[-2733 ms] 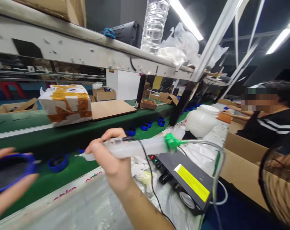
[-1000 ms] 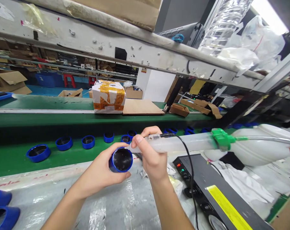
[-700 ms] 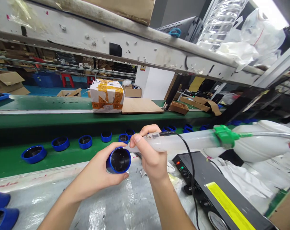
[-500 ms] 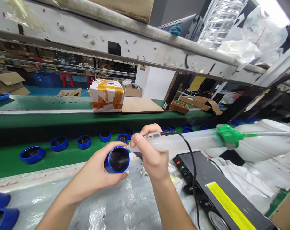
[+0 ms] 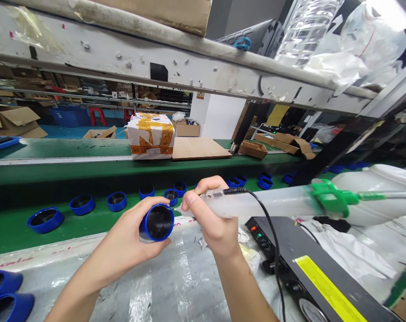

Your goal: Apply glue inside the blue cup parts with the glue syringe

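My left hand (image 5: 130,243) is closed round a blue cap (image 5: 156,222), its open side tilted toward me and to the right. My right hand (image 5: 211,219) grips a long translucent dispensing syringe (image 5: 263,203) like a pen, thumb on top. The syringe tip sits at the cap's right rim. A green fitting (image 5: 330,199) at the syringe's rear joins a clear tube, and a black cable runs from the syringe down past my wrist.
Several blue caps (image 5: 82,204) stand in a row on the green conveyor belt (image 5: 28,228). A black controller box (image 5: 317,264) with a yellow label lies to the right, next to a white jug (image 5: 380,188). More blue caps (image 5: 3,290) sit at bottom left. A taped box (image 5: 150,135) stands beyond.
My left hand came in from the far left with the blue cap and met the syringe tip. Since then the cap has shifted slightly left and the hands stay together.
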Demonstrator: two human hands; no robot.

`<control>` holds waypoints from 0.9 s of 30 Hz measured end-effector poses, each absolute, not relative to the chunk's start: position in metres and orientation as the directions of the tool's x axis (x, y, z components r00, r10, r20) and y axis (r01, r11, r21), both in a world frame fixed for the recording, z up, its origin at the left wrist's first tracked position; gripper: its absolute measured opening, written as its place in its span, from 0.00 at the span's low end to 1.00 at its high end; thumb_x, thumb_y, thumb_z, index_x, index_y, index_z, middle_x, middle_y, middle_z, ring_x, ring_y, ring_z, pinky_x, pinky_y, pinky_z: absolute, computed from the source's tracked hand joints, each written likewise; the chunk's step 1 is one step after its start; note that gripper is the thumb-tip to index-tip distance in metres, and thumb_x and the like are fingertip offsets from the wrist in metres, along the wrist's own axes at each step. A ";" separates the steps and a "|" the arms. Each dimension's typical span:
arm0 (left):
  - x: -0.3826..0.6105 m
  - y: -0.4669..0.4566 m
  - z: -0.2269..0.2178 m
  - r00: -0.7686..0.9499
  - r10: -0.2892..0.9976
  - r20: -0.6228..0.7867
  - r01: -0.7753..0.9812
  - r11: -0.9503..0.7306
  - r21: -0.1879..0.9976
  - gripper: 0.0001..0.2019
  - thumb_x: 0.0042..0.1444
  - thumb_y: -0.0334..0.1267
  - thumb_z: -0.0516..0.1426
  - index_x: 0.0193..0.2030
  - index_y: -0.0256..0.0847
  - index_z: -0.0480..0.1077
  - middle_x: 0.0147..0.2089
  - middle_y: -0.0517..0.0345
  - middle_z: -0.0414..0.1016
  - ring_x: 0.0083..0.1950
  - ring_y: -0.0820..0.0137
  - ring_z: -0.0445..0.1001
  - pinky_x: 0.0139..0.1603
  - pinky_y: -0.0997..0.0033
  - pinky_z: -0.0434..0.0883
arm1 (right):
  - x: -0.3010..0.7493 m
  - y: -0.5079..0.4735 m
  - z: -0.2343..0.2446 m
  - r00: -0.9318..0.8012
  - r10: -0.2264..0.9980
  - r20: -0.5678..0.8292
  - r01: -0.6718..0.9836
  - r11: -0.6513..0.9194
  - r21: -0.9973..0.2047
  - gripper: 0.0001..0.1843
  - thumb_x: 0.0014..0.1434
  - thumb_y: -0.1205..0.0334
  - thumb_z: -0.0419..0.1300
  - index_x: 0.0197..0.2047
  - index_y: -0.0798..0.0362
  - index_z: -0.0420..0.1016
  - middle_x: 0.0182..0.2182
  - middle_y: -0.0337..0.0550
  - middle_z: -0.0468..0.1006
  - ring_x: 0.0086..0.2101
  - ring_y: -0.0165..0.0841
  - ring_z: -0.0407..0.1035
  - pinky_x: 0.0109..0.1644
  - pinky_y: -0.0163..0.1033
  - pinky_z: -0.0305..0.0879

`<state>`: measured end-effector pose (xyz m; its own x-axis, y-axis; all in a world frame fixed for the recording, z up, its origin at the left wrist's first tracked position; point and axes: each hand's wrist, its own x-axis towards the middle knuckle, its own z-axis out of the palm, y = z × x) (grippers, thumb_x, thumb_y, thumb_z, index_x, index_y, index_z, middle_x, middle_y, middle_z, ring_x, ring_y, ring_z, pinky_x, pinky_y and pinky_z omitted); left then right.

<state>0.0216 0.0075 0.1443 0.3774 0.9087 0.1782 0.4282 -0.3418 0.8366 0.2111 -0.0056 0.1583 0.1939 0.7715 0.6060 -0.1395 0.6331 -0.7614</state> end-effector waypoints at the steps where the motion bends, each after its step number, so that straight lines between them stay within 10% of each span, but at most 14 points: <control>1: 0.021 0.008 0.144 0.375 0.908 0.186 0.434 -0.349 0.830 0.26 0.53 0.43 0.67 0.60 0.49 0.75 0.60 0.54 0.83 0.56 0.52 0.83 0.63 0.50 0.78 | 0.211 -0.005 0.159 0.197 0.770 0.606 -0.144 0.635 -0.759 0.09 0.64 0.67 0.70 0.36 0.47 0.74 0.25 0.33 0.82 0.27 0.33 0.79 0.33 0.38 0.74; 27: 0.015 0.009 0.144 0.375 0.880 0.290 0.469 -0.450 0.760 0.25 0.56 0.43 0.66 0.61 0.51 0.74 0.59 0.57 0.83 0.53 0.56 0.85 0.58 0.56 0.80 | 0.207 -0.010 0.158 0.142 0.783 0.606 -0.106 0.621 -0.777 0.09 0.64 0.66 0.70 0.37 0.45 0.74 0.26 0.33 0.83 0.27 0.32 0.78 0.34 0.37 0.73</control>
